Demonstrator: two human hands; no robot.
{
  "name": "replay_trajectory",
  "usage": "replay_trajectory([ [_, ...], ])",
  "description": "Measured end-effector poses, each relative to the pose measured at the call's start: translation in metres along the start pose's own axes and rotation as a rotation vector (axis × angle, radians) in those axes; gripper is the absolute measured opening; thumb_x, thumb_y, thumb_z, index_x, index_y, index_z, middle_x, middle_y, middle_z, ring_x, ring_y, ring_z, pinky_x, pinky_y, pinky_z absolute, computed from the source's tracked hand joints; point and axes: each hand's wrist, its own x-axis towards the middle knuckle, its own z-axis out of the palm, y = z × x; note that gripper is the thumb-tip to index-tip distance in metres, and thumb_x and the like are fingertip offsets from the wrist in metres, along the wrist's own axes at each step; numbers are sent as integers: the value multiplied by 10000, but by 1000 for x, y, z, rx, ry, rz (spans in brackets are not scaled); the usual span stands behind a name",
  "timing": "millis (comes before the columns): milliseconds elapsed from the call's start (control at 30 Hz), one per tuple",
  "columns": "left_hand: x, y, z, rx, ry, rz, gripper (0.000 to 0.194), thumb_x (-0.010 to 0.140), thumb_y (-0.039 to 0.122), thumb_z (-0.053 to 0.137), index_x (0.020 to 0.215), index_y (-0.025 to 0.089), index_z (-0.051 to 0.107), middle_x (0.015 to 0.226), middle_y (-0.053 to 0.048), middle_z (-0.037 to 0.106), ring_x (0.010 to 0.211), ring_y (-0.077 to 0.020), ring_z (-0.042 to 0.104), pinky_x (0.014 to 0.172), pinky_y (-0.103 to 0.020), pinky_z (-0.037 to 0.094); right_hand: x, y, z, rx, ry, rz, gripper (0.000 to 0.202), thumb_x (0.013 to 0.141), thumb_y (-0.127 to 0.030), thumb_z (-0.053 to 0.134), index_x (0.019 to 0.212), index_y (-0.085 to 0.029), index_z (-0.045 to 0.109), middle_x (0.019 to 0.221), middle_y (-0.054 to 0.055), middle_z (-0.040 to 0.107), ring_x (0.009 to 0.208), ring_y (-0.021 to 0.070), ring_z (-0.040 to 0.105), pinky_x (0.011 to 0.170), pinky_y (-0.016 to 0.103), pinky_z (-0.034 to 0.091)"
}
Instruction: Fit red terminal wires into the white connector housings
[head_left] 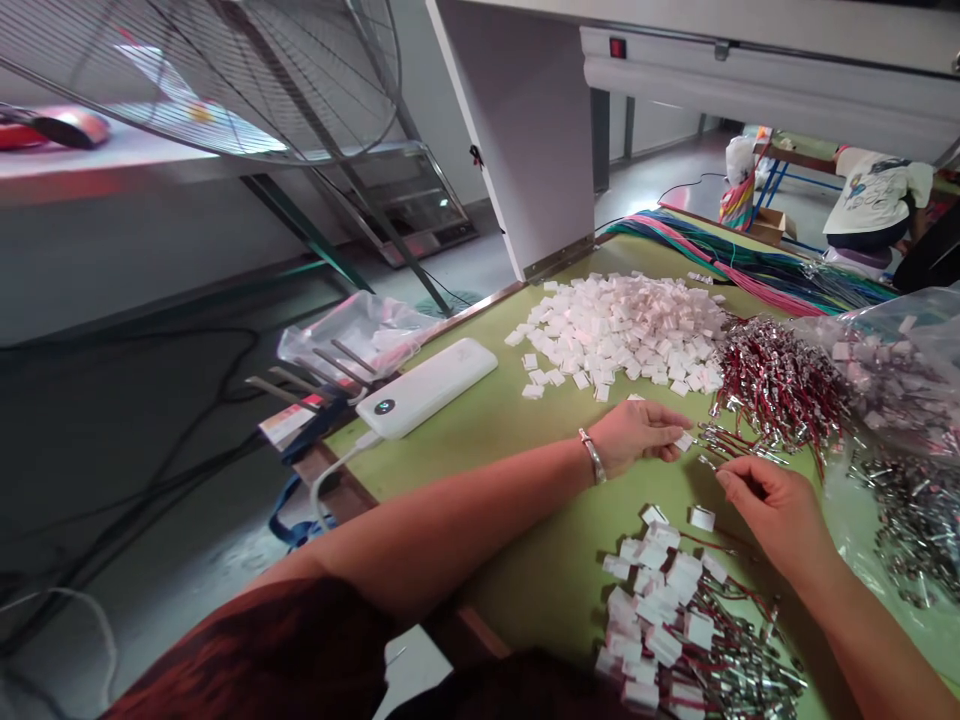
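My left hand (641, 435), a metal bracelet at its wrist, pinches a small white connector (683, 441) between thumb and fingers. Just to its right, my right hand (769, 495) is closed at the fingertips on a short wire with a metal terminal (707, 462). The wire tip and the connector are apart. Behind the hands lie a heap of white connectors (630, 325) and a pile of dark red wires with metal ends (780, 375). Nearer to me is a group of connectors with wires attached (660, 600).
A white power bank (427, 388) with a cable lies at the green table's left edge, beside a black device with antennas (304, 385). Plastic bags (885, 380) of parts are at right. Long coloured wires (750, 265) lie behind. A person (874, 200) is bent over farther back.
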Motion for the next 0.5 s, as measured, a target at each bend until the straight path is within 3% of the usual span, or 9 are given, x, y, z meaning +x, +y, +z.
replay_trajectory([
  [100, -2, -2, 3, -127, -39, -49, 128, 728, 116, 729, 840, 82, 676, 625, -8, 665, 494, -42, 577, 534, -169, 483, -2, -5, 3, -26, 2, -32, 241, 819, -383, 511, 738, -201, 647, 608, -4, 608, 559, 142, 528, 548, 252, 406],
  [267, -3, -4, 3, -158, -98, -55, 245, 640, 175, 804, 821, 81, 669, 680, -21, 692, 532, -63, 624, 578, -184, 511, -1, -6, 6, 17, -53, -12, 272, 818, -394, 492, 679, -192, 609, 519, -28, 514, 483, 117, 442, 471, 227, 352],
  [500, -7, -9, 11, 134, -157, 82, 192, 715, 149, 725, 871, 86, 633, 568, 9, 652, 517, -84, 634, 526, -179, 514, -2, -9, 6, -82, -35, -5, 238, 800, -357, 485, 633, -202, 553, 487, -34, 495, 458, 114, 420, 454, 227, 315],
])
